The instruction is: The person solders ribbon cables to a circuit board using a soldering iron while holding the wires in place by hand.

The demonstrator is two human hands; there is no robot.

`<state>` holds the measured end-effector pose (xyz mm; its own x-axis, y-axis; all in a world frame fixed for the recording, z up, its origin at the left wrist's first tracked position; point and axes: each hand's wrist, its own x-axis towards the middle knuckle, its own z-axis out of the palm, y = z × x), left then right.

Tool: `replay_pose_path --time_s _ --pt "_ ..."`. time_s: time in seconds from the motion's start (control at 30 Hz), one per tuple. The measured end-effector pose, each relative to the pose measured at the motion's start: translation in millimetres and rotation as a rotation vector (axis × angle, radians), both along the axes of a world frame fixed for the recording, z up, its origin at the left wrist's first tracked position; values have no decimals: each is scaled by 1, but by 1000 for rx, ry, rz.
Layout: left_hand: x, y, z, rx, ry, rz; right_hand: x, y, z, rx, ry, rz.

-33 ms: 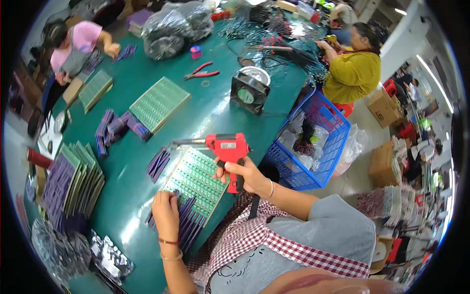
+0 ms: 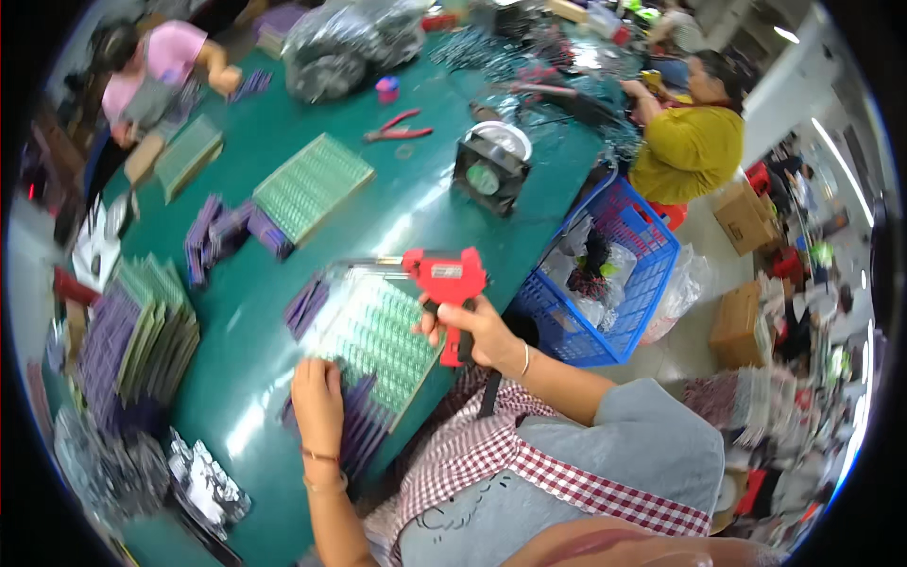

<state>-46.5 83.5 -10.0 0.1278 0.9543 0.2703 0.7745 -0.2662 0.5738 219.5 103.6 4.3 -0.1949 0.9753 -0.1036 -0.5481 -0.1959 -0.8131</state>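
My right hand [image 2: 477,335] grips a red-and-black soldering gun [image 2: 446,274]. The gun's long metal tip points left, over the upper part of a green circuit board panel [image 2: 378,331] lying on the table. My left hand [image 2: 318,392] rests at the panel's lower left edge, fingers bent and drawn together; whatever they pinch is hidden. Beside that hand, several narrow purple strips [image 2: 367,420] lie across the panel's lower end. More purple strips [image 2: 307,307] sit at its upper left side.
Stacked panels with purple strips [image 2: 142,340] stand at left. Beyond my work lie another panel stack [image 2: 315,189], purple bundles [image 2: 227,236], red-handled pliers [image 2: 399,129] and a black fan [image 2: 488,175]. A blue crate [image 2: 605,331] is at right. Two people work across the table.
The whole view has shifted slightly and blurred. Both hands stay in nearly the same places over the panel, the soldering gun still in my right hand.
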Motion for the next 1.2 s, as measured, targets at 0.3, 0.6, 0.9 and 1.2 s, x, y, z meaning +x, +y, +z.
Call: replay_pose_path --time_s 0.3,0.6,0.9,1.2 --pt "2 0 0 -9 -135 114 14 -3 -9 -64 37 24" --pt "-7 13 1 9 -113 168 6 -2 18 68 -493 142" --pt "-8 12 -12 46 -85 194 12 9 6 -22 -454 55" --pt "-15 -1 -6 -37 -66 145 14 -22 10 15 -438 53"
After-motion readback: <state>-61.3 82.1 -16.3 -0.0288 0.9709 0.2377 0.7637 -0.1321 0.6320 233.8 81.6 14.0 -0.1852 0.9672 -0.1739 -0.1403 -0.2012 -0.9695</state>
